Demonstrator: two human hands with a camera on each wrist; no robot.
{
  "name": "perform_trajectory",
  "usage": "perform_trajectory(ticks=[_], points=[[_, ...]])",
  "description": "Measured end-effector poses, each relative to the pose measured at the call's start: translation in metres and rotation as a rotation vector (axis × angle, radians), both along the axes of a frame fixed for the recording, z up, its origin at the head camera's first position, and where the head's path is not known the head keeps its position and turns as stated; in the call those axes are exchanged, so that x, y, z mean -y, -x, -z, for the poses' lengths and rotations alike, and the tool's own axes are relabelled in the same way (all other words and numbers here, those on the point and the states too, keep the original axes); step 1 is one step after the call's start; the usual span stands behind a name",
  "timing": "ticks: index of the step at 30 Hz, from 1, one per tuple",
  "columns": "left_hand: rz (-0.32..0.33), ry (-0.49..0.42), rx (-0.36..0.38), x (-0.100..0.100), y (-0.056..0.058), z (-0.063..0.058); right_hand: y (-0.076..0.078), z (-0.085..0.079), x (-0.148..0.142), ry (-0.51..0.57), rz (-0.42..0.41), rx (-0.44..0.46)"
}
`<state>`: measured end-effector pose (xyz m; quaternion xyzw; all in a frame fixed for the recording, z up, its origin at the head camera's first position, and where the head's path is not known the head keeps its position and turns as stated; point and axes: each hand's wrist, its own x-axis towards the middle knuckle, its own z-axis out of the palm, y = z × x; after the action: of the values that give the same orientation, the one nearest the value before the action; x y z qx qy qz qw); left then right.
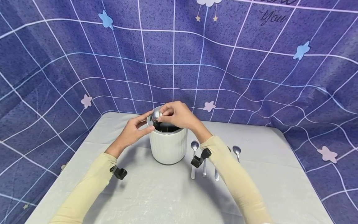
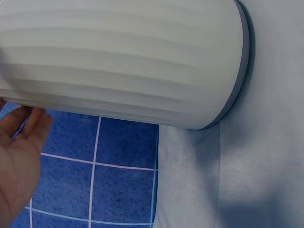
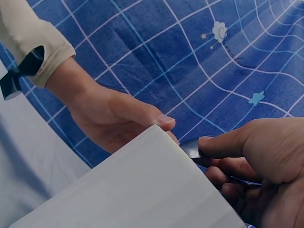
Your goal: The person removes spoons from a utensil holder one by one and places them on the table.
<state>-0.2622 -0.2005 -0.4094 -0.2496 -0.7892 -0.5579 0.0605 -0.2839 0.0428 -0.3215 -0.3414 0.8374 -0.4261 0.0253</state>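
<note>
A white ribbed canister with a dark inside stands upright on the table. My right hand is over its opening and pinches a metal spoon by the bowl, between thumb and fingers. The spoon's handle is hidden, apparently down in the canister. In the right wrist view the dark spoon bowl shows just past the rim, under the thumb. At the canister's left side, my left hand rests against the rim, thumb near and fingers far, fairly straight.
Several metal spoons lie to the right of the canister, among them one spoon beside the right wrist camera and another spoon beyond the right sleeve. The right forearm partly covers them. A purple-blue curtain hangs behind the grey-white tablecloth.
</note>
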Motion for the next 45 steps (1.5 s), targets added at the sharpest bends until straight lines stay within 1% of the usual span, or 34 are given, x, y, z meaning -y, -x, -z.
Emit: perform_trajectory(ticks=[6,15,18,22,30,38,45], points=[[0.005,-0.012,0.003,0.001,0.0,0.001,-0.004,0.004,-0.005,0.06,-0.013,0.014],[0.01,-0.021,-0.023,0.002,0.001,0.0,-0.006,0.006,-0.013,0.148,0.046,0.025],[0.009,-0.027,-0.016,0.002,0.0,0.001,-0.007,0.006,-0.014,0.161,0.052,0.037],[0.01,-0.026,-0.013,0.001,0.0,0.002,-0.007,0.004,-0.015,0.176,0.04,0.034],[-0.001,-0.019,-0.044,0.001,0.003,0.004,-0.01,-0.009,-0.015,0.189,0.041,-0.015],[0.002,-0.006,-0.043,0.0,0.001,0.003,-0.013,-0.024,-0.013,0.227,0.028,-0.048],[-0.001,-0.016,-0.042,0.0,0.001,0.003,-0.015,-0.038,-0.014,0.235,0.049,-0.061]])
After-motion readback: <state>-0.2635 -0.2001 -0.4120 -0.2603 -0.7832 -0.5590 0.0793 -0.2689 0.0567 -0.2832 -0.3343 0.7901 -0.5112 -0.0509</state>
